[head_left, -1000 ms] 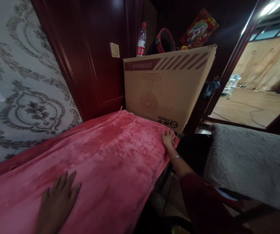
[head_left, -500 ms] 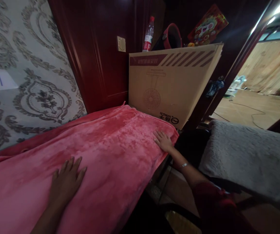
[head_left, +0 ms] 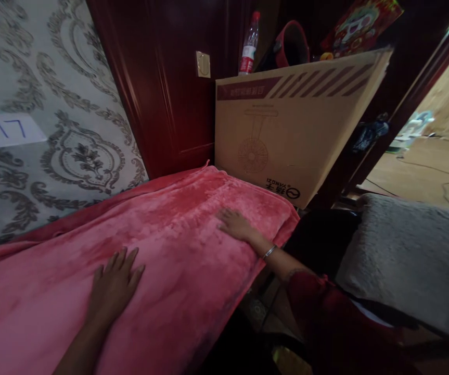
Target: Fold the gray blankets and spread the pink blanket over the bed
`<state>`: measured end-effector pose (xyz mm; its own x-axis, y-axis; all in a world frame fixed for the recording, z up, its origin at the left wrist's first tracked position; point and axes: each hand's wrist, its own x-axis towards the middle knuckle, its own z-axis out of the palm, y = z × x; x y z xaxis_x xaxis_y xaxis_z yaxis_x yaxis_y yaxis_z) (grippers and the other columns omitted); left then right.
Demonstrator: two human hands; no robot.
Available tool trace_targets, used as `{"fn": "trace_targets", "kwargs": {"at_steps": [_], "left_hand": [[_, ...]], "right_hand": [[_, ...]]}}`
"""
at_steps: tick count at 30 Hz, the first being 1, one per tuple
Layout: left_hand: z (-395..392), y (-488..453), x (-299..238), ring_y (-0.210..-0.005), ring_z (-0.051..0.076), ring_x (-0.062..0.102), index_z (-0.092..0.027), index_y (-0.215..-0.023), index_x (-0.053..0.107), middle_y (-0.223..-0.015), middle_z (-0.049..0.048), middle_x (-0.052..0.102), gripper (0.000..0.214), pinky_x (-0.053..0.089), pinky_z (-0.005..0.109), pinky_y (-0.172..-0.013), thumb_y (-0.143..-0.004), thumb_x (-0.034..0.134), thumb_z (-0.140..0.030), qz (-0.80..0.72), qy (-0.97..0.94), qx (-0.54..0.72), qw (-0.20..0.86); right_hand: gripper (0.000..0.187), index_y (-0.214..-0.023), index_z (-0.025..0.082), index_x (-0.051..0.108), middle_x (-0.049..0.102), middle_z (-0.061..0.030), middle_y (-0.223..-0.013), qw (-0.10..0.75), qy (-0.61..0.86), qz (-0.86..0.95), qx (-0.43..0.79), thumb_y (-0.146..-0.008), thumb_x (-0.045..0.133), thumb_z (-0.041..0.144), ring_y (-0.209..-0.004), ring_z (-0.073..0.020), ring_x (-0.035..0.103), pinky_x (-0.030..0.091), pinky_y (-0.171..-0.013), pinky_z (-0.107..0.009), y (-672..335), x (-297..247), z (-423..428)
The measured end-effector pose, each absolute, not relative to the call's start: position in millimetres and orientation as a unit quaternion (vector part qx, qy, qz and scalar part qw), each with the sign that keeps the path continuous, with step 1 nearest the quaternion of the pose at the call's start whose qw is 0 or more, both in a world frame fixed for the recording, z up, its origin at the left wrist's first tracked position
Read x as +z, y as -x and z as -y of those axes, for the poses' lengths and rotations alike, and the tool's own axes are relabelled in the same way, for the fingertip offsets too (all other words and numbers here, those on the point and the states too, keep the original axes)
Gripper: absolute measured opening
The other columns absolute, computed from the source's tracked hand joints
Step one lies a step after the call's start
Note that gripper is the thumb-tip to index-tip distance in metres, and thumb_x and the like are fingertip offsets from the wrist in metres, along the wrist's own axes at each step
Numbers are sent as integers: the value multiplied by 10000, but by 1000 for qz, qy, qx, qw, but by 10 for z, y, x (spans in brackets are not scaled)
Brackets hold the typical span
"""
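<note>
A plush pink blanket point(head_left: 177, 260) covers the surface in front of me, with soft ripples and darker brushed patches in its pile. My left hand point(head_left: 115, 281) lies palm down on its near left part, fingers spread. Farther off and to the right, my right hand point(head_left: 232, 223) rests flat on the blanket, its fingers stretched out toward the left. Neither hand grips anything. A bracelet point(head_left: 270, 252) circles my right wrist.
An upside-down printed cardboard box point(head_left: 298, 135) stands behind the blanket's far end. On top are a red-capped bottle point(head_left: 249, 46) and other items. A grey fleecy cover point(head_left: 411, 260) lies at right. Patterned wall point(head_left: 87, 104) borders the left.
My right hand has slid leftward over the blanket, away from its right edge. The left hand stays about where it was on the cloth. The view has shifted slightly left.
</note>
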<state>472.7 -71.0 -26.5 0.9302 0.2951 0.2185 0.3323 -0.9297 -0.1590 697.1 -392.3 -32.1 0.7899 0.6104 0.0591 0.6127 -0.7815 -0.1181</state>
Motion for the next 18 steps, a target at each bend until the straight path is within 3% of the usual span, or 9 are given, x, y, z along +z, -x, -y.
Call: {"fn": "trace_targets", "kwargs": {"at_steps": [5, 11, 15, 18], "left_hand": [[694, -4739, -282, -1453, 342, 405, -125, -1497, 490, -1569, 193, 431, 558, 332, 544, -1156, -994, 365, -333, 155, 977, -95, 109], [766, -4724, -219, -1467, 349, 381, -128, -1501, 483, -1588, 195, 398, 552, 334, 571, -1156, -1009, 369, -352, 164, 980, -80, 86], [804, -4701, -202, -1476, 345, 367, -148, -1510, 471, -1599, 186, 384, 553, 322, 574, -1164, -1008, 391, -365, 168, 980, -80, 68], [804, -4689, -210, -1477, 344, 365, -161, -1514, 467, -1597, 183, 389, 554, 318, 576, -1164, -1005, 402, -372, 166, 981, -81, 62]], "right_hand": [[590, -1562, 168, 383, 311, -156, -1637, 62, 988, 140, -36, -1053, 276, 447, -1498, -346, 281, 244, -1173, -585, -7523, -285, 4541], [575, -1543, 154, 404, 337, -173, -1621, 75, 992, 87, -45, -1045, 278, 411, -1492, -355, 281, 243, -1161, -616, -7528, -304, 4640], [546, -1505, 171, 470, 443, -176, -1555, 95, 986, 131, -48, -1052, 247, 378, -1456, -342, 354, 311, -1133, -601, -7259, -249, 4310], [551, -1554, 216, 409, 390, -121, -1604, 143, 930, 333, -61, -1054, 312, 424, -1498, -275, 299, 271, -1192, -510, -6669, -299, 3854]]}}
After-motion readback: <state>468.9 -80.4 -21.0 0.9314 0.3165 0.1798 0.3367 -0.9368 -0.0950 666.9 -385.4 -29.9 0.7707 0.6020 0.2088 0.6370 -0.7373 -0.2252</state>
